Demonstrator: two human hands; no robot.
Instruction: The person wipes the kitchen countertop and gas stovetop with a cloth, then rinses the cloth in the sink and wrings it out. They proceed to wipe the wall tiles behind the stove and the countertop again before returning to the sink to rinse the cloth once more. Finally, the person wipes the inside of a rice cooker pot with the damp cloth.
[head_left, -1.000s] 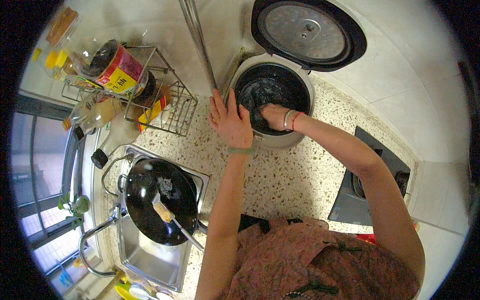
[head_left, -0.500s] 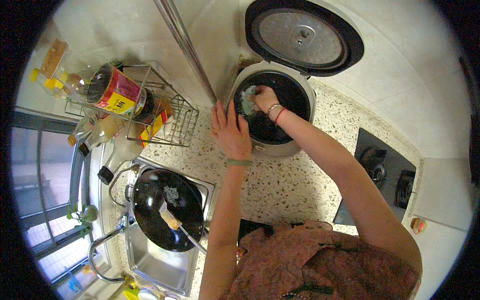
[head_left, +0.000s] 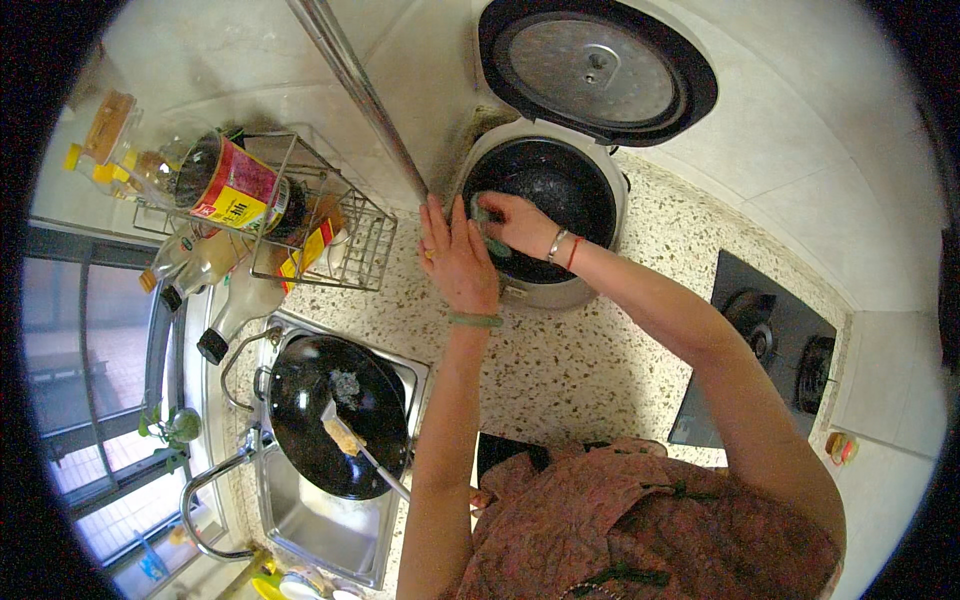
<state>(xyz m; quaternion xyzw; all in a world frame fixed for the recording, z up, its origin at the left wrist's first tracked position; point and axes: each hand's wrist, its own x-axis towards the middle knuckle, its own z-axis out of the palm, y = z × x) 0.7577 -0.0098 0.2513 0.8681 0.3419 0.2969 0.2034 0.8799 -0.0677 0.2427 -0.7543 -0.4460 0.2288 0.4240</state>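
A rice cooker (head_left: 515,296) stands on the speckled counter with its lid (head_left: 600,65) raised. My right hand (head_left: 525,228) reaches into its dark inner pot (head_left: 560,180), fingers closed on a pale green cloth (head_left: 496,247) pressed to the pot's left wall. Most of that cloth is hidden under the fingers; its exact kind is hard to make out. Flat against the cooker's left rim lies my left hand (head_left: 462,262), fingers stretched out and holding nothing. The pot's bottom looks wet and speckled.
At left, a wire rack (head_left: 345,240) carries bottles and a jar (head_left: 232,185). A black wok (head_left: 330,440) with a long-handled, tan-headed utensil (head_left: 345,435) rests over the steel sink (head_left: 340,545). A metal pole (head_left: 360,95) rises behind my left hand. A black cooktop (head_left: 725,370) is at right.
My right hand has moved left and slightly down within the pot, to its left wall, taking the cloth along. My left hand stays on the cooker's rim.
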